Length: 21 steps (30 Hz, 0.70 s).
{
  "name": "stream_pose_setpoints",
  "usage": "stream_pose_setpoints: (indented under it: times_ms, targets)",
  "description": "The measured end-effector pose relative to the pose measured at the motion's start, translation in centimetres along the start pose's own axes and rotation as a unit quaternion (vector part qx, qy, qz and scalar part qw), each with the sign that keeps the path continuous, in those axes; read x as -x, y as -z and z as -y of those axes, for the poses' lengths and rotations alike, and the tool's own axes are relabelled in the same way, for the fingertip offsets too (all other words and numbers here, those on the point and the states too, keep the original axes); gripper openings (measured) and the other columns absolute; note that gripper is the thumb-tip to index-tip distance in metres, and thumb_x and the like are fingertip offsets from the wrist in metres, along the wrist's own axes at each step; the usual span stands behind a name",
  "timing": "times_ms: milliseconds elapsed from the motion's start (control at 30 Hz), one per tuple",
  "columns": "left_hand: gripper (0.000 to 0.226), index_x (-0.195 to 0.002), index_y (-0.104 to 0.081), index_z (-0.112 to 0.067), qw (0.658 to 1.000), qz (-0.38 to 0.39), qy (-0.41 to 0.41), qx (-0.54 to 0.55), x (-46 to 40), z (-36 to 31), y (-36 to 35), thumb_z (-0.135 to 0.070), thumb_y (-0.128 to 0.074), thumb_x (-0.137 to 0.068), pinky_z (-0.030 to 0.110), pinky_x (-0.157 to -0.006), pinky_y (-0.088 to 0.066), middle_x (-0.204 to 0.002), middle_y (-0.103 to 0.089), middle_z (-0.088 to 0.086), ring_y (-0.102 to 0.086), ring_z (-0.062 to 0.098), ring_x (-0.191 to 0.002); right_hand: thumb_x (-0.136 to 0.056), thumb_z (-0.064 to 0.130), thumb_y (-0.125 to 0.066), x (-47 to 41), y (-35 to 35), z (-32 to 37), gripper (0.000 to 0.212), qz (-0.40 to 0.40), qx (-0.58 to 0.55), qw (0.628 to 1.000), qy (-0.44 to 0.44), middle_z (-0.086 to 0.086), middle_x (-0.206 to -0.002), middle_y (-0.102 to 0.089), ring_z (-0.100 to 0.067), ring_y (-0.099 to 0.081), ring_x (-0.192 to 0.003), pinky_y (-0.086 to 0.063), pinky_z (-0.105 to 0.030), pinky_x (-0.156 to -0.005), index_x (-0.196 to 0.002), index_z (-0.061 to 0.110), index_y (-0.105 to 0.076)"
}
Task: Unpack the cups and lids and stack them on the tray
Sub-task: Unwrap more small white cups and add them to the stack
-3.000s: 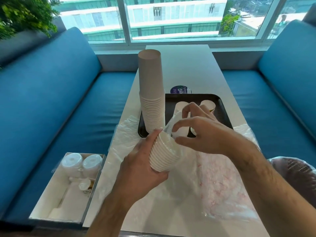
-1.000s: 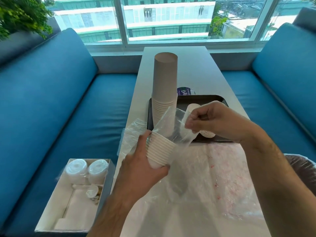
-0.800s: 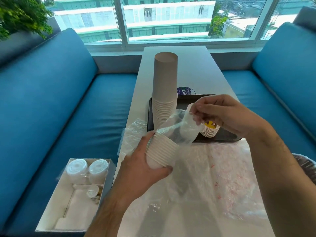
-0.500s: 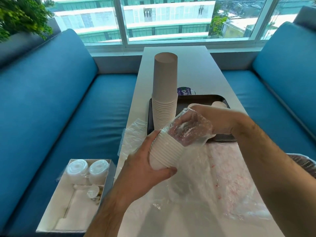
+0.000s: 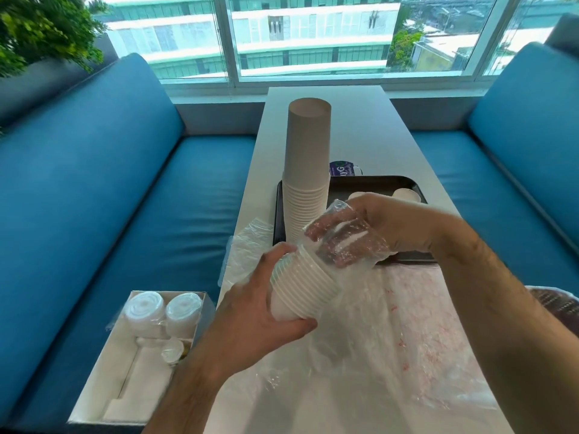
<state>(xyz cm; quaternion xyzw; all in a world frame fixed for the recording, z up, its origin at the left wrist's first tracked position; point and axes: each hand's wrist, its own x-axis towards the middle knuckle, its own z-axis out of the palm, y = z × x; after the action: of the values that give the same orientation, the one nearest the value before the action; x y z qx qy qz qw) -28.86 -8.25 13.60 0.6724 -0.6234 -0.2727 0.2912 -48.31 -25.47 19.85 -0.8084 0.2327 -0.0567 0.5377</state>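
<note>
**Hand back in the sleeve for another cup**

The white table [image 5: 360, 126] runs away from me between the blue benches, and the black tray [image 5: 376, 183] sits at its middle. On the tray's left end stands the tall stack of brown paper cups [image 5: 308, 170]; two loose white cups [image 5: 405, 194] lie at its far right.

My left hand [image 5: 260, 311] grips the sleeve of white cups [image 5: 302, 291] above the near table, fingers curled round it. A second ago my right hand [image 5: 376, 227] was up, pinching the plastic open; now its fingers are inside the clear plastic sleeve [image 5: 341, 242], curled, though whether they hold a cup I cannot tell. I judge unpacking is midway.
</note>
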Motion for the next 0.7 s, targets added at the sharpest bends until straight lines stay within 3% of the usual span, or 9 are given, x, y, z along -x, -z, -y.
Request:
stream_pose_setpoints:
  times_ms: [67, 133, 200, 300, 433, 500, 600, 700]
  targets:
    - [0.094, -0.124, -0.015, -0.075, 1.000, 0.007, -0.003, -0.004, 0.0, -0.2, 0.0, -0.055, -0.086, -0.066, 0.032, -0.085, -0.057, -0.110, -0.050, -0.032, -0.059, 0.005, -0.098, -0.094, 0.005, -0.067, -0.5, 0.0, -0.6, 0.031, -0.052, 0.081, 0.995, 0.007, 0.018, -0.089, -0.072, -0.010, -0.071, -0.090, -0.059, -0.036, -0.088, -0.097, 0.034, -0.076]
    - [0.094, -0.125, -0.014, -0.074, 1.000, 0.013, -0.006, -0.007, -0.1, -0.3, 0.0, -0.056, -0.085, -0.066, 0.031, -0.087, -0.056, -0.112, -0.047, -0.034, -0.057, 0.004, -0.101, -0.092, 0.009, -0.071, -0.5, -0.2, -0.7, 0.025, -0.058, 0.101, 0.993, 0.027, 0.015, -0.095, -0.073, -0.010, -0.071, -0.094, -0.059, -0.033, -0.090, -0.102, 0.031, -0.075]
    - [0.093, -0.121, -0.012, -0.077, 1.000, 0.015, -0.009, -0.008, -0.1, -0.5, -0.1, -0.056, -0.085, -0.067, 0.028, -0.088, -0.054, -0.112, -0.045, -0.036, -0.055, 0.001, -0.101, -0.087, 0.015, -0.076, -0.6, -0.2, -1.0, 0.024, -0.058, 0.064, 0.995, 0.044, 0.013, -0.102, -0.075, -0.011, -0.071, -0.100, -0.058, -0.026, -0.090, -0.103, 0.033, -0.074]
    - [0.093, -0.119, -0.011, -0.079, 1.000, 0.016, -0.010, -0.008, -0.2, -0.6, -0.1, -0.057, -0.085, -0.067, 0.023, -0.085, -0.052, -0.110, -0.046, -0.036, -0.055, -0.001, -0.100, -0.095, 0.021, -0.068, -0.7, -0.5, -1.7, 0.013, -0.098, -0.027, 0.995, 0.018, 0.009, -0.100, -0.073, -0.021, -0.069, -0.110, -0.057, -0.032, -0.095, -0.105, 0.027, -0.071]
    - [0.093, -0.118, -0.009, -0.079, 1.000, 0.022, -0.011, -0.015, -0.2, -0.8, -0.2, -0.059, -0.084, -0.067, 0.024, -0.086, -0.051, -0.111, -0.048, -0.033, -0.056, 0.001, -0.100, -0.087, 0.014, -0.075, -1.2, -1.1, -1.3, 0.038, -0.081, -0.009, 0.997, 0.013, 0.027, -0.086, -0.073, 0.003, -0.070, -0.089, -0.055, -0.015, -0.078, -0.077, 0.051, -0.076]
    - [0.093, -0.119, -0.008, -0.079, 0.999, 0.026, -0.011, -0.019, -0.1, -0.8, -0.2, -0.059, -0.083, -0.067, 0.027, -0.088, -0.051, -0.112, -0.047, -0.031, -0.056, 0.005, -0.102, -0.087, 0.013, -0.076, -1.7, -0.9, -1.4, 0.042, -0.074, 0.032, 0.997, 0.008, 0.032, -0.081, -0.071, 0.008, -0.069, -0.085, -0.058, -0.019, -0.080, -0.071, 0.052, -0.074]
    - [0.093, -0.117, -0.007, -0.081, 0.999, 0.026, -0.009, -0.020, -0.1, -0.8, -0.1, -0.059, -0.083, -0.068, 0.027, -0.089, -0.052, -0.109, -0.044, -0.037, -0.055, 0.001, -0.101, -0.088, 0.011, -0.075, -1.8, -1.0, -2.1, 0.039, -0.093, 0.064, 0.993, 0.033, 0.030, -0.082, -0.071, 0.005, -0.070, -0.086, -0.058, -0.027, -0.090, -0.076, 0.048, -0.075]
    - [0.092, -0.120, -0.011, -0.079, 1.000, 0.015, 0.003, -0.014, 0.0, -0.4, 0.1, -0.058, -0.083, -0.068, 0.029, -0.087, -0.053, -0.108, -0.047, -0.036, -0.056, -0.001, -0.098, -0.081, 0.025, -0.074, -0.8, -1.4, -1.7, 0.017, -0.130, 0.053, 0.987, 0.082, 0.027, -0.088, -0.072, -0.004, -0.071, -0.093, -0.056, -0.020, -0.086, -0.094, 0.037, -0.074]
